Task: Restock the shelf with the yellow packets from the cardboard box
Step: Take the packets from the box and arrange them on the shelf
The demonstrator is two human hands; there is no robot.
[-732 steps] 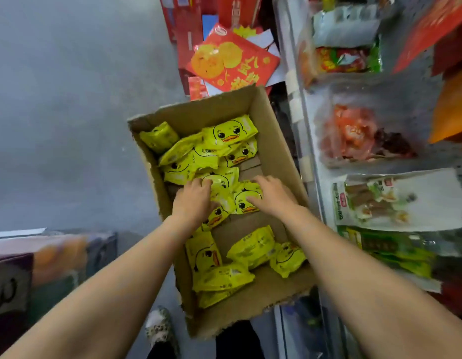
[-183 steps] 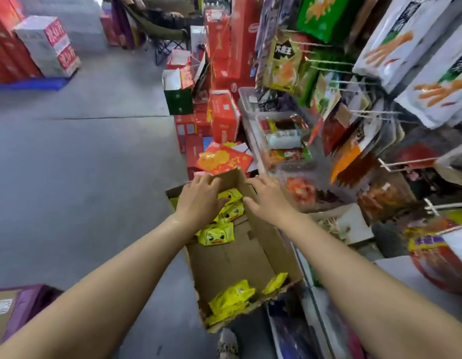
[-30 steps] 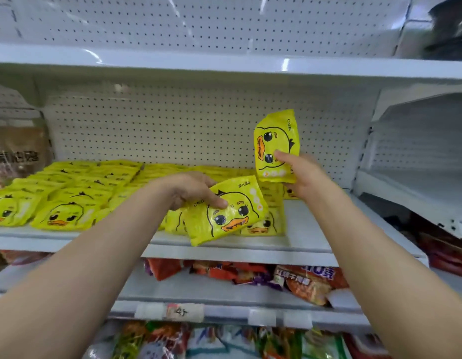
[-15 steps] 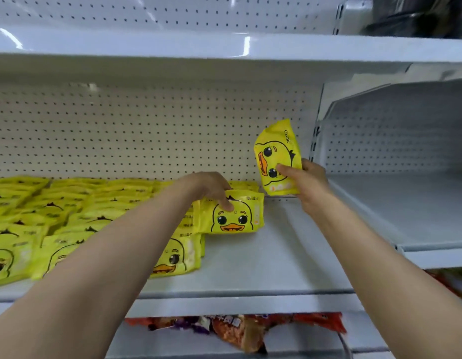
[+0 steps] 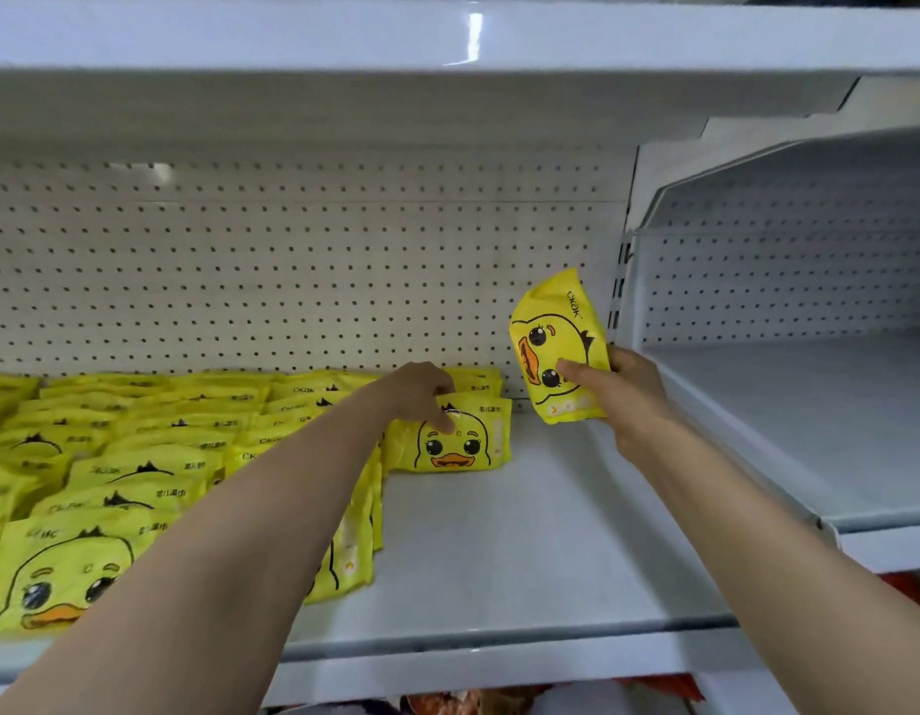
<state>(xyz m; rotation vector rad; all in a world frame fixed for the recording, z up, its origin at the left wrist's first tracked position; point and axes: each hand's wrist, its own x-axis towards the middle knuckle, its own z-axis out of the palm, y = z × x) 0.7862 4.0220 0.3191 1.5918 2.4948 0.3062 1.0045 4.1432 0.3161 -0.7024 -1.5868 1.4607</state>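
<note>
On the white shelf [image 5: 525,549], the left hand [image 5: 422,392] reaches in toward the back and rests on the top edge of a yellow packet [image 5: 455,441] printed with a duck face, its fingers [image 5: 444,423] curled down over that edge and pressing the front; whether they actually pinch the packet or only touch it cannot be told. This packet stands at the right end of the stocked rows, near the back edge of the shelf, leaning against more packets behind it. The right hand [image 5: 620,387] holds a second yellow packet [image 5: 558,348] up in the air above the bare right part of the shelf, turned on its side so the duck face runs vertically; the thumb lies across the front and the other fingers wrap round behind, grasping it firmly. The rows of yellow packets [image 5: 138,456] fill the left half of the shelf from the back edge to the front edge, overlapping one another. Behind everything runs a perforated back panel [image 5: 293,260]. An upper shelf [image 5: 447,38] spans the top, and a neighbouring shelf bay [image 5: 809,394] adjoins the right edge. The cardboard box is out of view.
</note>
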